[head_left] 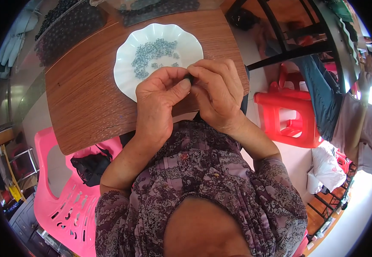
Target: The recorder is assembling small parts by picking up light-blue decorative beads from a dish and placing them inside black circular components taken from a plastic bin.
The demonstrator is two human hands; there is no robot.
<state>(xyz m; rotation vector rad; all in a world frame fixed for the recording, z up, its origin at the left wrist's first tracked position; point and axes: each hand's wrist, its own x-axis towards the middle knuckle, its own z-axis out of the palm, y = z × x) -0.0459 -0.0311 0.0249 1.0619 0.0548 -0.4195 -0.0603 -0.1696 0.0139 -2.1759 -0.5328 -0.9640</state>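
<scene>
My left hand (pixel 157 99) and my right hand (pixel 221 91) meet over the near right edge of a white plate with a wavy rim (pixel 125 47). Between their fingertips is a small dark piece (pixel 189 78), mostly covered, so its exact kind cannot be made out. Both hands are closed in a pinch around it. Many tiny clear blue-grey beads (pixel 155 49) lie spread on the plate, just beyond my fingers. The plate rests on a brown wood-grain table (pixel 87 98).
Clear containers of dark beads (pixel 72 32) stand along the table's far side. To the left is a pink chair (pixel 51 180) with a black bag (pixel 92 167) on it. A red stool (pixel 286 113) stands at the right, where another person in jeans (pixel 321 94) sits by a dark-framed table.
</scene>
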